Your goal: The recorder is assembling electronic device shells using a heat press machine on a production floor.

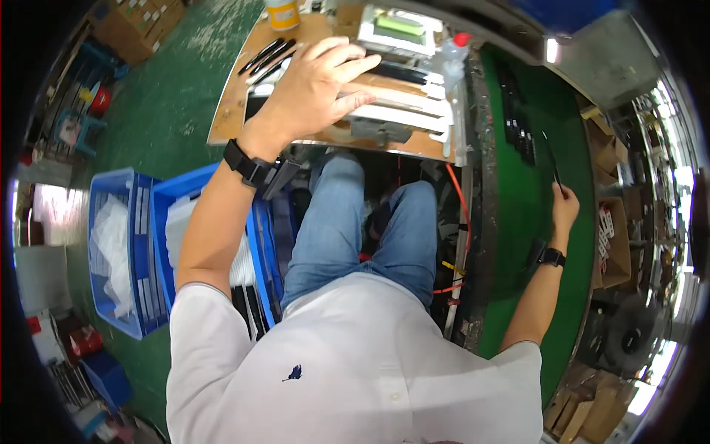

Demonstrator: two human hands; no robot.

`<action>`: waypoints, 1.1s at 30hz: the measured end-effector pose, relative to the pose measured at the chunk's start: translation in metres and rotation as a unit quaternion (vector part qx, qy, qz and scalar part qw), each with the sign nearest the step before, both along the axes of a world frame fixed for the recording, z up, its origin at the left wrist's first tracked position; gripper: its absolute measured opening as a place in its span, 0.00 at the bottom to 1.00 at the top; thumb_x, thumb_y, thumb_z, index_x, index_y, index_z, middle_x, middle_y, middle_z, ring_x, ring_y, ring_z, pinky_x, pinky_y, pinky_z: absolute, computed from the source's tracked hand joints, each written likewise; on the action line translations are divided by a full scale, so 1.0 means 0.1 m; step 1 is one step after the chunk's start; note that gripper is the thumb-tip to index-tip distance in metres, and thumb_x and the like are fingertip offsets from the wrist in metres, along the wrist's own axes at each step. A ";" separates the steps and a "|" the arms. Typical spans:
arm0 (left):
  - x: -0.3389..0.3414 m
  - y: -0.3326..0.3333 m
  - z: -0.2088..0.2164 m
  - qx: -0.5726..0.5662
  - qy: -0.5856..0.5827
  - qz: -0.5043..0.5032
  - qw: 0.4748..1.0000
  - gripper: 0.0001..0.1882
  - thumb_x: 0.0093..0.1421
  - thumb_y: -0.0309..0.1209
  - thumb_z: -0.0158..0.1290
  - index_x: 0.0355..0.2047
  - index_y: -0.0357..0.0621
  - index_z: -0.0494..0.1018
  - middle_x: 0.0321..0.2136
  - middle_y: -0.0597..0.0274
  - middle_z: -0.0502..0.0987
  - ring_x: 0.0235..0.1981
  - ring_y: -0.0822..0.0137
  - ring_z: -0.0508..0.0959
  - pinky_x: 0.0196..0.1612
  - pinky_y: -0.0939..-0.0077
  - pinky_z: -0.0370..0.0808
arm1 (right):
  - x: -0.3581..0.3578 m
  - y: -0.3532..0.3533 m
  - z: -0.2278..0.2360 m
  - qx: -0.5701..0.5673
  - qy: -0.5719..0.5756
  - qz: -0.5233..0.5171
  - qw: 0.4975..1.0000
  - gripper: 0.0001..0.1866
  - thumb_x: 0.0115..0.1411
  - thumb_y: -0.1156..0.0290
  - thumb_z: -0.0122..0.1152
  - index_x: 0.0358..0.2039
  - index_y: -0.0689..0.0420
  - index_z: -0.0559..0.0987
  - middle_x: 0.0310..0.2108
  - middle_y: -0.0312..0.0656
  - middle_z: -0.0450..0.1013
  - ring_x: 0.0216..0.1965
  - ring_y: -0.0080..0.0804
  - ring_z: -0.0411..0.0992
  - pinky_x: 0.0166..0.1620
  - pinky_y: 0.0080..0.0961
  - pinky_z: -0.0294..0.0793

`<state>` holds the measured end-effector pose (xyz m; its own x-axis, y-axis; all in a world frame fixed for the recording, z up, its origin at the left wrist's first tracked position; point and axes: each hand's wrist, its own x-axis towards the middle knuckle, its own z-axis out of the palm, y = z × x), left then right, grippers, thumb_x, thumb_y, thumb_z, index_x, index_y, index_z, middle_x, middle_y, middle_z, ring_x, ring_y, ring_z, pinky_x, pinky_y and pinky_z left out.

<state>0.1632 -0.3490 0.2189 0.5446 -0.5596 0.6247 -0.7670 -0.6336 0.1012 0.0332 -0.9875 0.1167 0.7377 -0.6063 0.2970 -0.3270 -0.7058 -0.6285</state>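
Note:
My left hand (314,87) is stretched over the fixture of long white and brown bars (403,100) on the wooden table. Its fingers are apart and nothing shows in them; whether they touch the bars I cannot tell. Just left of it lie several slim black pieces (268,53). Out to the right, my right hand (566,211) is closed on a thin black stick-like piece (552,159) with a lighter tip, held above the green conveyor belt (518,211). Several dark parts (519,122) lie in a row on the belt, farther off than this hand.
A clear bottle with a red cap (453,59) and a yellow-and-white tub (282,15) stand on the wooden table (235,96). Blue crates (138,296) are on the floor at left. A red hose (460,194) hangs beside the belt's edge. Cardboard boxes (614,240) stand past the belt.

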 end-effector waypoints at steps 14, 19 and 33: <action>-3.64 3.64 -2.01 0.064 0.341 0.531 0.773 0.17 0.58 0.21 0.54 0.47 0.43 0.81 0.48 0.48 0.82 0.53 0.43 0.80 0.57 0.51 0.76 | 0.80 -1.03 -0.97 -0.242 0.140 0.105 0.954 0.30 0.63 0.63 0.55 0.62 0.66 0.79 0.54 0.67 0.79 0.55 0.65 0.77 0.58 0.48 0.75; -4.56 3.74 -2.55 0.088 0.414 0.533 0.733 0.19 0.55 0.21 0.57 0.48 0.47 0.81 0.56 0.60 0.80 0.61 0.49 0.75 0.63 0.51 0.73 | 0.99 -1.06 -0.81 -0.279 0.134 0.097 0.946 0.32 0.62 0.60 0.61 0.64 0.64 0.78 0.51 0.63 0.81 0.52 0.60 0.79 0.58 0.45 0.75; -4.36 3.76 -2.56 0.136 0.425 0.482 0.755 0.09 0.51 0.23 0.60 0.35 0.44 0.77 0.42 0.51 0.80 0.47 0.43 0.78 0.49 0.49 0.76 | 1.09 1.38 0.39 0.032 0.007 0.388 0.921 0.21 0.75 0.70 0.61 0.66 0.59 0.77 0.53 0.38 0.78 0.51 0.22 0.76 0.57 0.20 0.74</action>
